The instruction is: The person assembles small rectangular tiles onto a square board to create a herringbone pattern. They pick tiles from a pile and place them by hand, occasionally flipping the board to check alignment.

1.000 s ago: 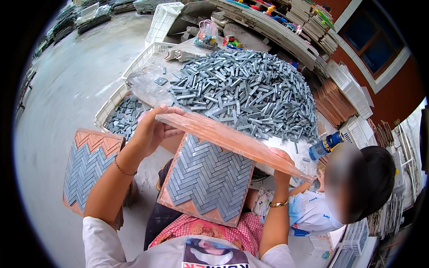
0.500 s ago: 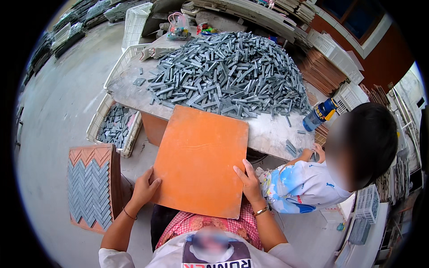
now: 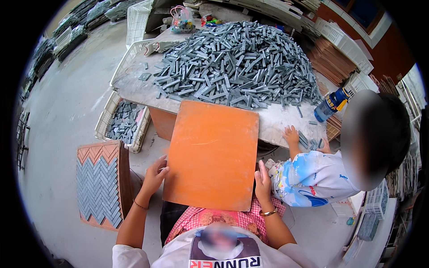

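Note:
A flat orange board (image 3: 212, 154) leans with its far end on the table's near edge and its near end over my lap. My left hand (image 3: 155, 175) is beside the board's left edge, fingers parted and slightly curled, holding nothing. Along the right edge stands my right hand (image 3: 262, 184), its fingers stretched out and apart from the board or barely touching it. Beyond the board, a large heap of grey stone strips (image 3: 241, 67) covers much of the table (image 3: 277, 125).
At left, a stack of boards (image 3: 99, 185) carries grey strips in a herringbone pattern. A white crate (image 3: 105, 127) of strips stands behind it. At right, a small person (image 3: 313, 176) reaches onto the table near a blue bottle (image 3: 331, 105) and loose strips (image 3: 304, 139).
Both my hands have let go of the board's side edges and moved slightly outward. The person at right has brought one hand forward onto the table. The whole view has shifted a little.

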